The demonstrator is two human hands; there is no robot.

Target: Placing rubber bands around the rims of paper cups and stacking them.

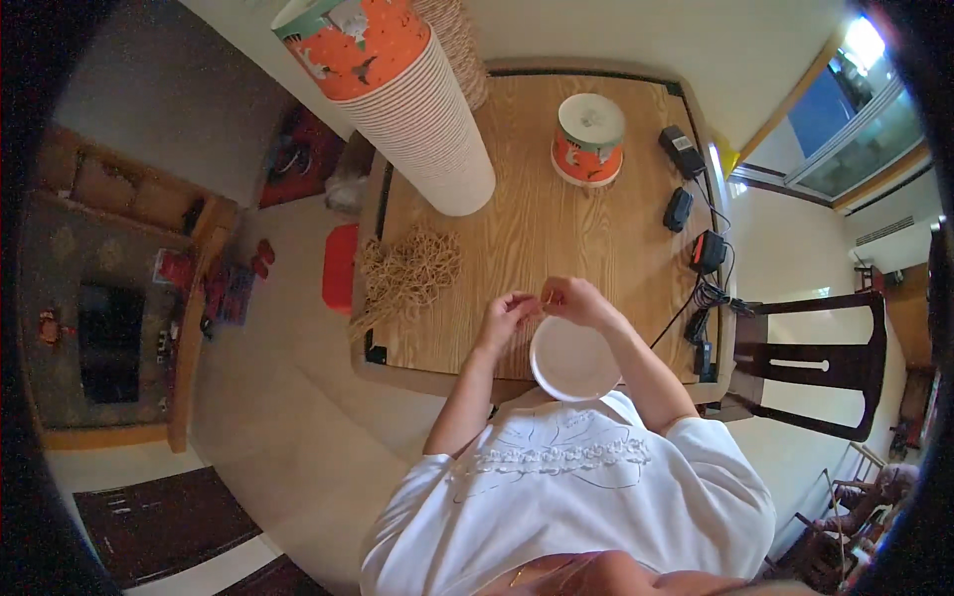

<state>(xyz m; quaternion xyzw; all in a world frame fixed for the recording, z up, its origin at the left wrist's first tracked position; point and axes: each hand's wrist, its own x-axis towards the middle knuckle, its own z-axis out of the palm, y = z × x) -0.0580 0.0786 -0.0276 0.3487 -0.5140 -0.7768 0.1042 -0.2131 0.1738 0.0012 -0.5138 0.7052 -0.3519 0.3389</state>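
Note:
Close together at the near side of the table, my left hand [507, 318] and my right hand [579, 301] pinch a short piece of thin brown cord, of which only a bit shows between the fingertips. Just below them, a round white paper tub [574, 363] sits at the table's near edge, against my shirt, partly under my right forearm. A loose heap of tan cord pieces [412, 268] lies to the left of my hands. Farther off, a single orange and white tub [588, 144] stands on the table.
A tall leaning-looking stack of nested paper tubs [417, 129] rises at the far left, with more cord [457, 45] behind it. Along the right edge lie black power adapters [682, 151], an orange-black battery pack [708, 252] and tangled cables [711, 293]. A dark wooden chair [820, 363] stands at right.

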